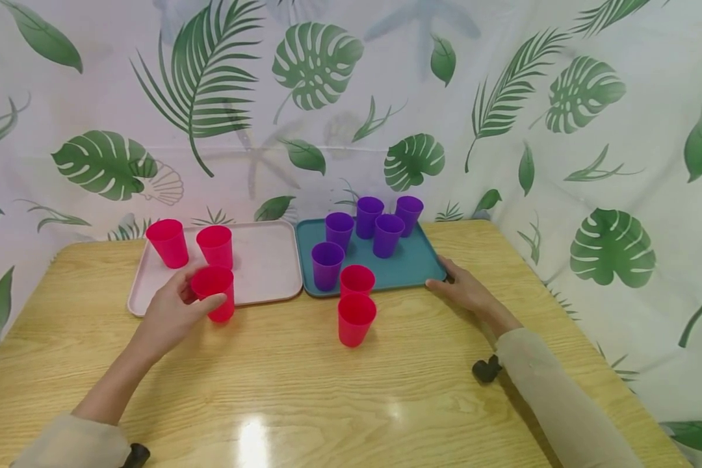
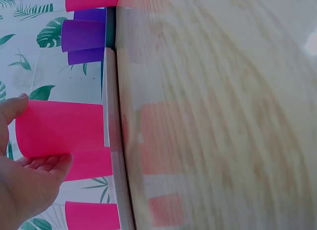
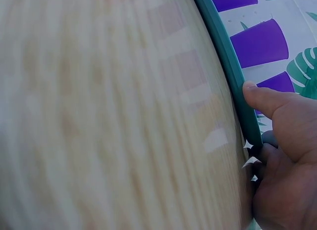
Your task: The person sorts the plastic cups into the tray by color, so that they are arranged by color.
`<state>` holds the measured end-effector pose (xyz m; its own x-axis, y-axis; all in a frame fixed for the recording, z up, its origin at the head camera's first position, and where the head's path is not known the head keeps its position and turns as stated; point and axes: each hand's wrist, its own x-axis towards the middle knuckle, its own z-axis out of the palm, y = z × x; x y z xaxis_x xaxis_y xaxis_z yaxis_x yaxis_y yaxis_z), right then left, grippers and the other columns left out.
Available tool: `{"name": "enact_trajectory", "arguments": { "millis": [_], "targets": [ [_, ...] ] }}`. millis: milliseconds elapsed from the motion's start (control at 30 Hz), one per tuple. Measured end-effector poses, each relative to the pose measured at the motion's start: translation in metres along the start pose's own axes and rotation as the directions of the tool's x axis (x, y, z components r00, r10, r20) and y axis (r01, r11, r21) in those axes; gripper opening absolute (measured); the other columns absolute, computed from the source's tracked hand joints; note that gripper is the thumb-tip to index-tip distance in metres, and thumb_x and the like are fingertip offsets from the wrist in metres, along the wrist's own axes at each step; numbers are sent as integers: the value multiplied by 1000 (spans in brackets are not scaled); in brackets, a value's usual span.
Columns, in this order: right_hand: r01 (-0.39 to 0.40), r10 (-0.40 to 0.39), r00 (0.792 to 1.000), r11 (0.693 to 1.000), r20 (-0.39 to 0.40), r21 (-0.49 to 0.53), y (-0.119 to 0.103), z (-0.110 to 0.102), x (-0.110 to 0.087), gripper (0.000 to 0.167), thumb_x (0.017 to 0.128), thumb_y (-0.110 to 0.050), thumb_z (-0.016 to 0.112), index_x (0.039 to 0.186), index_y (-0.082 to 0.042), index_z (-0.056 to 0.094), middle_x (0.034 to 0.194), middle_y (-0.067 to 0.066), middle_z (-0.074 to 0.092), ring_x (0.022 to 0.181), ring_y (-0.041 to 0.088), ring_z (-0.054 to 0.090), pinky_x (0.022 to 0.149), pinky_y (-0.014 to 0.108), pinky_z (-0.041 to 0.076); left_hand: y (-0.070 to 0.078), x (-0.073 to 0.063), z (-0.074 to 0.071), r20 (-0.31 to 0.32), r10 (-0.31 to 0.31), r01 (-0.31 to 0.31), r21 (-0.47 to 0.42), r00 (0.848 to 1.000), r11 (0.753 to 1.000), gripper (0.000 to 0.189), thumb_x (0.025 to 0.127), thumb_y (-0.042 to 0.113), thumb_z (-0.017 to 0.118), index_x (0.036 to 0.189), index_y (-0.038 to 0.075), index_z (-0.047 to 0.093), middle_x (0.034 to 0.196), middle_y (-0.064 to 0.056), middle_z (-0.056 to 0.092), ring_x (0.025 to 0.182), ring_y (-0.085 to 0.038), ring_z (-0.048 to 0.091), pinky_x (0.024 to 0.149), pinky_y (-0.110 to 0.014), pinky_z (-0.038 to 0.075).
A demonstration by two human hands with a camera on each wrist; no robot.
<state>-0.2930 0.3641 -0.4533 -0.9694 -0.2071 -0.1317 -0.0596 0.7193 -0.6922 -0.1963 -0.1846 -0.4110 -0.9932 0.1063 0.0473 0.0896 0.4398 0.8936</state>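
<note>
Along the back of a wood-grained table point(image 1: 281, 377) hung a white sheet point(image 1: 386, 97) printed with green leaves, starfish and shells; light glared off the tabletop near its front. A pale tray point(image 1: 269, 260) and a teal tray point(image 1: 421, 263) lay side by side before it. The left hand point(image 1: 172, 311) reached in at the pale tray's front edge, thumb and fingers curled around a red cup point(image 1: 216, 285), held upright; whether its base touched anything could not be told. Behind it, two more red cups point(image 1: 169, 246) stood on the pale tray. The right hand point(image 1: 465, 289) pinched the teal tray's near right corner, thumb along the front rim. Both forearms wore light sleeves point(image 1: 552, 383). Five purple cups point(image 1: 388, 237) stood on the teal tray, and a red pair point(image 1: 357, 322) stood near its front edge, the rear one partly hidden by the front one.
</note>
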Motion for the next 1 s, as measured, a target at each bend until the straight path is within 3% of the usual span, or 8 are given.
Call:
{"name": "enact_trajectory", "arguments": {
  "millis": [333, 767, 1000],
  "targets": [
    [-12, 12, 1000, 1000, 1, 6, 0, 0, 1, 85, 106, -39, 59, 166, -4, 9, 168, 29, 7, 154, 48, 8, 124, 60, 9, 2, 0, -24, -48, -28, 30, 50, 998, 998, 85, 98, 36, 72, 160, -1, 28, 145, -27, 50, 125, -44, 53, 77, -13, 53],
    [-11, 11, 1000, 1000, 3, -13, -1, 0, 0, 86, 106, -41, 59, 165, -3, 9, 168, 29, 8, 154, 48, 10, 124, 60, 11, -17, 9, -53, -130, -103, 106, 18, 986, 994, 90, 100, 42, 68, 161, -3, 20, 152, -32, 40, 132, -51, 44, 71, -7, 49],
    [-12, 12, 1000, 1000, 1, -17, 1, 0, 1, 86, 105, -41, 59, 166, -4, 10, 168, 29, 7, 154, 48, 8, 124, 61, 10, -24, 13, -63, -176, -140, 152, 57, 974, 987, 89, 100, 43, 66, 161, -3, 20, 153, -33, 37, 134, -53, 41, 69, -8, 49]
  ]
}}
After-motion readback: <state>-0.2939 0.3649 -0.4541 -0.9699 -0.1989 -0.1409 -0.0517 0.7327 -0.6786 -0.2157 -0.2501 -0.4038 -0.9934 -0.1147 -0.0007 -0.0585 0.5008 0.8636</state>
